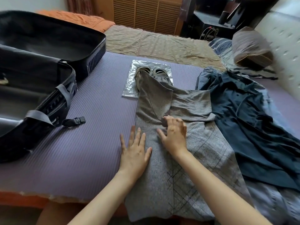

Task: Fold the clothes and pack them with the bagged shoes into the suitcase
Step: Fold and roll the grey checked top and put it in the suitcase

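A grey knitted garment [186,159] with a dark check pattern lies lengthwise on the purple mat [90,143], its sleeves folded inward. My left hand [134,151] lies flat with straight fingers on its left edge. My right hand [173,135] presses on its middle with spread, slightly bent fingers. One sleeve end covers part of the shoes [151,72] in a clear plastic bag [131,83] beyond it. The open black suitcase [40,70] sits at the left. A dark blue shirt [246,120] lies spread at the right, over a lighter blue garment [272,200].
A suitcase strap with a buckle [78,120] trails onto the mat. A pillow [250,46] lies at the far right by the headboard [285,38]. A tan sheet [154,41] covers the far bed. The bed's front edge runs near the bottom left.
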`<state>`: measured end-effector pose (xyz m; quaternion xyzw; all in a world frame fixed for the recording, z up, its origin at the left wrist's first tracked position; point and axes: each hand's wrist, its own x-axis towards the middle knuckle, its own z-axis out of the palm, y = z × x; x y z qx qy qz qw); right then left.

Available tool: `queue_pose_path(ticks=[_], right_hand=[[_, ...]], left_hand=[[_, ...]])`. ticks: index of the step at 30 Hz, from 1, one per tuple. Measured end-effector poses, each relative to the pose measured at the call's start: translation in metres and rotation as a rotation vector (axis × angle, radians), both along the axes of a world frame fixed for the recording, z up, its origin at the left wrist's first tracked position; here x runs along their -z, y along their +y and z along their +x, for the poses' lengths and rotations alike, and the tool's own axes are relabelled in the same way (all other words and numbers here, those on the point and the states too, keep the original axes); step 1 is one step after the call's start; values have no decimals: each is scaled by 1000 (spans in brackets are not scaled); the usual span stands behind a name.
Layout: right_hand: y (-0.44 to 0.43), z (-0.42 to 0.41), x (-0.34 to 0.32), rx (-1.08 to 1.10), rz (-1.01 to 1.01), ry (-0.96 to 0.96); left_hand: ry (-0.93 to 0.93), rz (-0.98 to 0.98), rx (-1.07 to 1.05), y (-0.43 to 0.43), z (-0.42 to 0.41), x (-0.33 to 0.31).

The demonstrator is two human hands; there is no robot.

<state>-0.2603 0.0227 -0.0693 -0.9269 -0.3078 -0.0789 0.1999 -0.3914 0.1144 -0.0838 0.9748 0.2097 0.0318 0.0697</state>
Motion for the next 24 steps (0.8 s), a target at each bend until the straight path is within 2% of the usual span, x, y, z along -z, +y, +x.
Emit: queue_pose_path(ticks=[2, 5, 9, 12, 14, 16, 20, 24], right_hand=[[-11, -5, 10, 22, -150, 18], [-12, -3, 9, 105, -126, 155], [-27, 7, -5, 136, 46, 250], [-68, 25, -19, 270, 237, 215], [-104, 44, -25, 375, 263, 162], [-142, 65, -27, 454, 284, 197], [-194, 99, -36, 443, 506, 434], [-217, 123, -47, 415, 564, 559]], left_hand=[[-52, 1, 68, -4, 5, 0], [54, -94, 75, -11, 7, 1], [58, -48, 66, -8, 9, -14], [-145, -98, 65, -8, 25, -22], [-277, -158, 66, -13, 44, -28], [-365, -231, 77, -26, 66, -38], [-349, -430, 92, -79, 109, -54], [-276, -568, 108, -147, 144, -56]])
